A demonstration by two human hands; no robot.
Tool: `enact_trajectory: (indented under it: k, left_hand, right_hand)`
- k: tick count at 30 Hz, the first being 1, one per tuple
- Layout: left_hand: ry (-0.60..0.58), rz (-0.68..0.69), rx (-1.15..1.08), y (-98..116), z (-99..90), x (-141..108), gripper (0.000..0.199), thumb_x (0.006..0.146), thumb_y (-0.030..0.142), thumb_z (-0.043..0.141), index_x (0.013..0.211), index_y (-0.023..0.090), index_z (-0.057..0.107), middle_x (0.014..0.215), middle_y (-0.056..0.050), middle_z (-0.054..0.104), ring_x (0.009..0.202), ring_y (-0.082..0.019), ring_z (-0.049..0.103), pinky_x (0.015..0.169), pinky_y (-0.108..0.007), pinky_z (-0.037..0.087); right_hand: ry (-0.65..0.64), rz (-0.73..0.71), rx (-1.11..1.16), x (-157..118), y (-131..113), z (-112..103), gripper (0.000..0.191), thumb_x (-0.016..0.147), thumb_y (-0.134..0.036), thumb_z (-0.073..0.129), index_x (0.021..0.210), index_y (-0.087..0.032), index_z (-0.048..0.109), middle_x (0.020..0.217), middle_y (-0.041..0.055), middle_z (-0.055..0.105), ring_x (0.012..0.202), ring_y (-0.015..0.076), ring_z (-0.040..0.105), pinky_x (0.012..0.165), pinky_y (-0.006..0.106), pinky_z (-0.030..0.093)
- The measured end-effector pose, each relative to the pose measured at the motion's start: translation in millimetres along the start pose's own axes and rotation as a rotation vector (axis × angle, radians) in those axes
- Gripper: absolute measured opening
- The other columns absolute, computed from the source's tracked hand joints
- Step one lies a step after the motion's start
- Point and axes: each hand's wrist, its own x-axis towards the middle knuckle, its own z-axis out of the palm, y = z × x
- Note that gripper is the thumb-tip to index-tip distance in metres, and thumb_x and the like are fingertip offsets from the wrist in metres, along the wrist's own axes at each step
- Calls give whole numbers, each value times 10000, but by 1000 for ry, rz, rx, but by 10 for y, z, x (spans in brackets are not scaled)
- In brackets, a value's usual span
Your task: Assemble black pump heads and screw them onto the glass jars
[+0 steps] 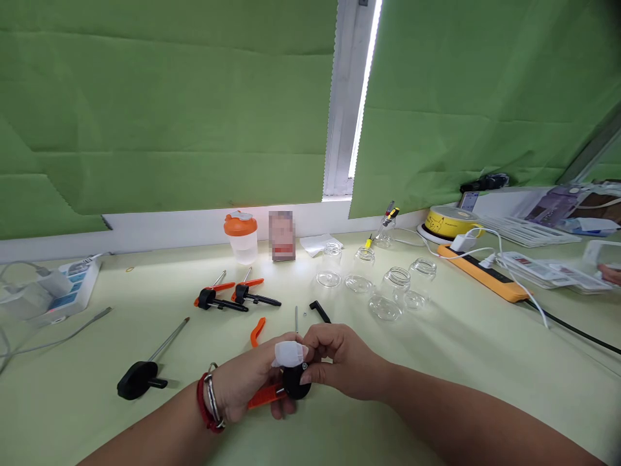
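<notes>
My left hand (252, 378), with white tape on one finger and a bracelet at the wrist, is closed round a round black part (295, 383) with an orange handle (266, 396). The fingers of my right hand (339, 362) pinch at the right edge of that black part, beside a small metal piece. Just beyond my hands lie a loose orange piece (258, 332), a thin metal rod (297, 318) and a small black handle (320, 311). Two black-and-orange assemblies (216, 299) (252, 294) rest further back. A black part with a metal shaft (140, 378) lies at the left.
Several glass jars (387, 294) stand at the centre right. An orange-lidded cup (241, 238) and a box (282, 236) are at the back. An orange power strip (480, 275) with cables lies right, a white power strip (72, 291) left. A person's hand (610, 274) shows at the right edge.
</notes>
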Motion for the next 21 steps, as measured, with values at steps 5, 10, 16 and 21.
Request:
enact_trajectory:
  k: [5, 10, 16, 21]
  left_hand:
    - [-2, -2, 0, 0, -6, 2, 400, 710, 535, 539, 908, 190, 504, 718, -11, 543, 549, -151, 571, 462, -236, 396]
    - [-23, 17, 2, -9, -14, 2, 352, 730, 497, 517, 899, 188, 503, 715, -6, 544, 547, -149, 576, 458, -229, 393]
    - [-7, 6, 9, 1, -7, 2, 364, 712, 495, 541, 909, 191, 504, 710, -10, 545, 566, -164, 587, 464, -234, 398]
    - [-10, 10, 0, 6, 1, -6, 368, 716, 506, 547, 905, 191, 518, 733, -14, 539, 570, -161, 583, 469, -238, 394]
  right_hand:
    - [11, -31, -30, 10, -1, -1, 189, 660, -260, 749, 733, -167, 601, 719, -12, 555, 647, 104, 501, 618, 244, 442]
    - [3, -86, -75, 13, 16, -14, 150, 678, -248, 737, 737, -171, 623, 752, -2, 558, 663, 108, 514, 627, 247, 445]
    - [-2, -51, -52, -7, 31, -4, 175, 672, -252, 737, 728, -167, 595, 746, -5, 553, 649, 104, 504, 621, 248, 451]
    - [2, -23, -43, -2, 11, -1, 192, 661, -246, 741, 711, -164, 574, 727, -6, 553, 641, 105, 501, 617, 250, 452]
